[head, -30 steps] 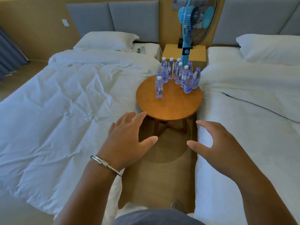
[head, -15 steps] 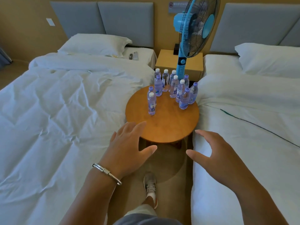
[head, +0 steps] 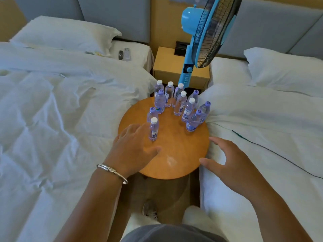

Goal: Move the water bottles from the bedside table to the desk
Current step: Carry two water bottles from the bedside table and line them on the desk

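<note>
Several small clear water bottles [head: 180, 105] with white or purple caps stand on the far half of a round wooden bedside table [head: 176, 154] between two beds. The nearest bottle [head: 153, 129], white-capped, stands at the table's left. My left hand [head: 134, 147], with a silver bracelet on its wrist, hovers open over the table's left edge, fingertips just left of that bottle and not gripping it. My right hand [head: 230, 165] is open over the table's right edge, holding nothing. The desk is not in view.
White beds flank the table: left bed [head: 61, 119], right bed [head: 262, 137]. A blue standing fan [head: 201, 32] rises behind the bottles, in front of a square wooden nightstand [head: 167, 65]. My shoe [head: 149, 208] shows in the narrow floor gap below.
I have stepped closer to the round table. Both open hands have moved forward, from short of the table to over its near edges, the left one now beside the nearest bottle.
</note>
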